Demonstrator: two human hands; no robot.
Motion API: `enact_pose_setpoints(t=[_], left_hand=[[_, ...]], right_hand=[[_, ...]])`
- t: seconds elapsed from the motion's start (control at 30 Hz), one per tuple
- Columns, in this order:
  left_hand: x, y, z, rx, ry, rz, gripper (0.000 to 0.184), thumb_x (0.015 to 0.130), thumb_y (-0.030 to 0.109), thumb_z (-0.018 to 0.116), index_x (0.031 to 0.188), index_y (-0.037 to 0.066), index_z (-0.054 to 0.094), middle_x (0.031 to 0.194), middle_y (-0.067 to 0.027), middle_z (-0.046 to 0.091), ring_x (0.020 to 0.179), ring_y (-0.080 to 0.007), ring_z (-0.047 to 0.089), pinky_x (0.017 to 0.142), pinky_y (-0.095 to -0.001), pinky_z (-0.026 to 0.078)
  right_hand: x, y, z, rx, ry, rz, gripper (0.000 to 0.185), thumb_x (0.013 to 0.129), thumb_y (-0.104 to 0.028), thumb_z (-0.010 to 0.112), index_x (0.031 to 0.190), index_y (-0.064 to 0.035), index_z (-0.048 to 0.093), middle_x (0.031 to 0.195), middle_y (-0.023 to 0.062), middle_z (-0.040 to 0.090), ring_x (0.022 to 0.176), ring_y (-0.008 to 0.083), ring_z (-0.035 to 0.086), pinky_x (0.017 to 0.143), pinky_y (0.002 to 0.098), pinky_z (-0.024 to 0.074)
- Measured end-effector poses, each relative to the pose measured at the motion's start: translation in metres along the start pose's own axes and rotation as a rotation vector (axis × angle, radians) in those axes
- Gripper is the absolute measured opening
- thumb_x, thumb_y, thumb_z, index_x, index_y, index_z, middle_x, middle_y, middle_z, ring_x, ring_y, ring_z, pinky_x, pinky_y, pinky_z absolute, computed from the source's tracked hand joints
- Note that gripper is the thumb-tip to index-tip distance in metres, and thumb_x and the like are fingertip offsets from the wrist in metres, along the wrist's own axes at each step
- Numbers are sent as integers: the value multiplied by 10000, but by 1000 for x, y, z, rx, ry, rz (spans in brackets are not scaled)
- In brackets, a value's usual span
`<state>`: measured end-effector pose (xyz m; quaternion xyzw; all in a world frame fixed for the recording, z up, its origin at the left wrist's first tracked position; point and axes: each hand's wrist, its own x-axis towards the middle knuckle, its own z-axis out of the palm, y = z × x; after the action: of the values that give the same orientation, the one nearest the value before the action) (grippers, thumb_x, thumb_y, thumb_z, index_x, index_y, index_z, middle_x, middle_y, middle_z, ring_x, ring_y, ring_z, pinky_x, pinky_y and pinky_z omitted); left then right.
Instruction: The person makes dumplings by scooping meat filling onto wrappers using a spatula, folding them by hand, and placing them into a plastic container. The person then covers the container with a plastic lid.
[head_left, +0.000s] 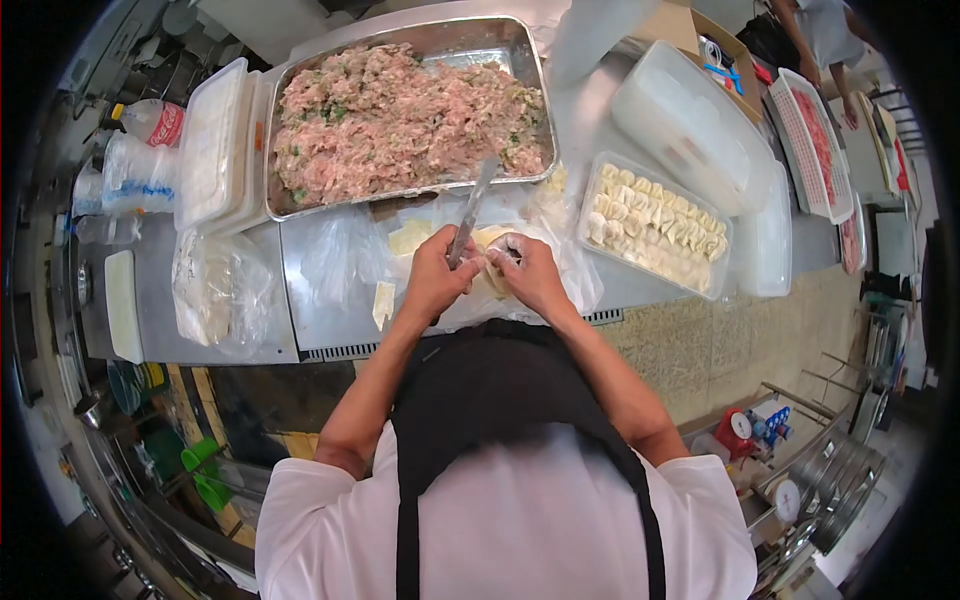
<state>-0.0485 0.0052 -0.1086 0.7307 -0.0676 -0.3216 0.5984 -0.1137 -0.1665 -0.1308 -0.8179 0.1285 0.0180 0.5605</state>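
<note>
My left hand (437, 275) is closed round a flat metal knife (474, 208), whose blade points up toward the meat. Close beside it, my right hand (532, 275) pinches a pale dumpling wrapper (492, 282) with thumb and fingers; the fingertips of both hands nearly meet there. What lies inside the wrapper is hidden. Just beyond the hands, a large metal tray (551, 120) holds minced meat (395, 125) with green bits. To the right, a clear plastic container (722, 285) holds rows of folded dumplings (655, 215).
Stacked plastic containers (212, 145) stand left of the tray. Clear lidded boxes (690, 120) lie at the right. A plastic bag (215, 290) and a white board (123, 305) sit at the left. Another person (825, 45) stands far right near a basket (840, 210).
</note>
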Motion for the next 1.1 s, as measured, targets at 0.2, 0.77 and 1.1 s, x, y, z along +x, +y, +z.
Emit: enact_pose_setpoints(t=[0.2,0.77,1.1], left_hand=[[3,4,-19,394,136,220,237,847,58,685,1073,29,621,793,-102,649,667,-202,640,602,-364,516],[97,147,-40,1439,-159,506,160,801,101,593,836,-4,708,880,-238,695,859,-413,683,749,-515,533],[111,122,-65,1336,-183,424,181,713,49,623,858,9,724,850,-254,686,861,-426,681,795,-507,539]], right_hand=[[-1,16,-46,277,61,135,227,988,-180,584,1100,10,635,1038,132,716,893,279,675,784,393,510],[-32,19,-98,1377,58,-66,512,1034,-193,509,1489,-15,356,1467,176,487,1363,330,472,1170,505,339],[-26,12,-95,1396,92,-33,544,1059,-256,450,1519,-4,306,1526,178,419,1411,350,409,1198,490,304]])
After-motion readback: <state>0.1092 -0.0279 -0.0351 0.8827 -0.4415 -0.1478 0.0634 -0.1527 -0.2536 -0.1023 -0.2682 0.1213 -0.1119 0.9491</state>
